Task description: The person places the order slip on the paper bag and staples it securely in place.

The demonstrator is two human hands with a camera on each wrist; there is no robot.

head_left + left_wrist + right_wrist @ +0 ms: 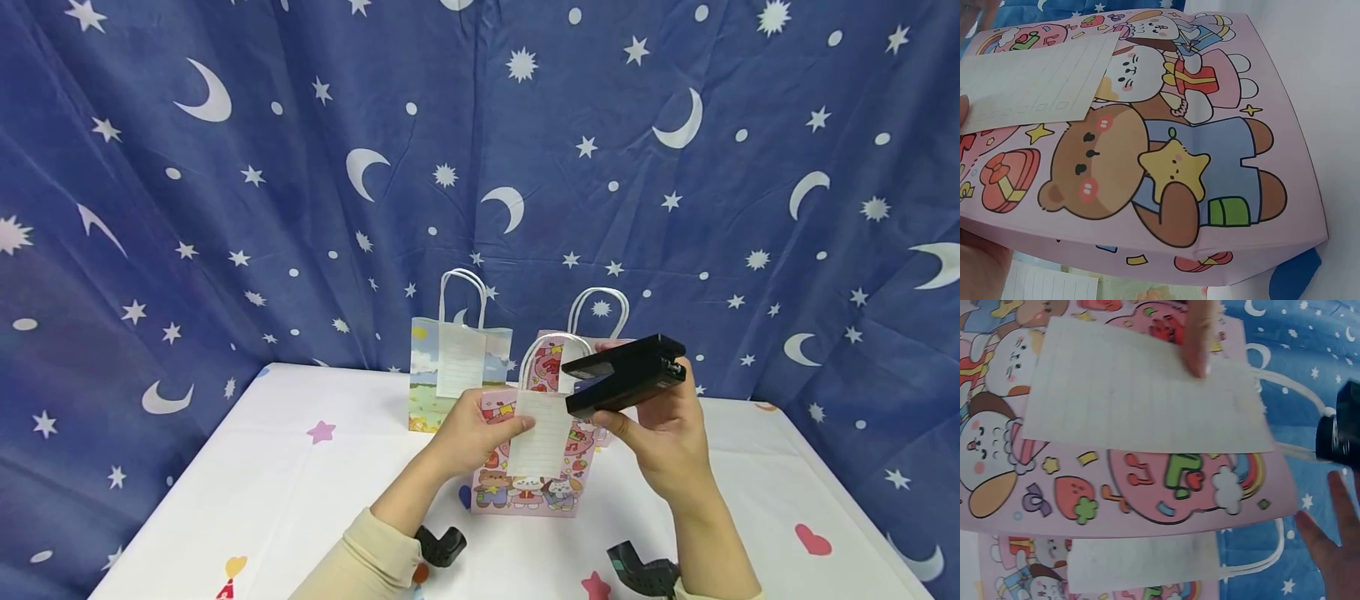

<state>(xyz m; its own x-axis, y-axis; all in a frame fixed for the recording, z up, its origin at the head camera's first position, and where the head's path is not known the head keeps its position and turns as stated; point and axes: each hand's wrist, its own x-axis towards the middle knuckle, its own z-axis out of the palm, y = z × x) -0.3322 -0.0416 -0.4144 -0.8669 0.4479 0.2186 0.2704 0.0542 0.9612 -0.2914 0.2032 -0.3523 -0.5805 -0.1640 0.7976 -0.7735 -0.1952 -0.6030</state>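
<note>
A pink paper gift bag [495, 492] with cartoon animals stands tilted in front of me, its white handles pointing up. My left hand [474, 435] grips its left side, thumb pressing a lined paper slip [538, 446] against the bag's front. That thumb [1199, 344] also shows over the slip in the right wrist view. My right hand [667, 433] holds a black stapler [626, 377] beside the bag's top right, with the stapler's jaws spread apart and facing left. In the right wrist view only part of the stapler shows at the right edge.
Behind stand two more gift bags with slips: a landscape-printed one [423, 392] at the left and a pink one [555, 354] partly hidden at the right. A white table [300, 500] with printed shapes lies below. A blue moon-and-star curtain [465, 125] hangs behind.
</note>
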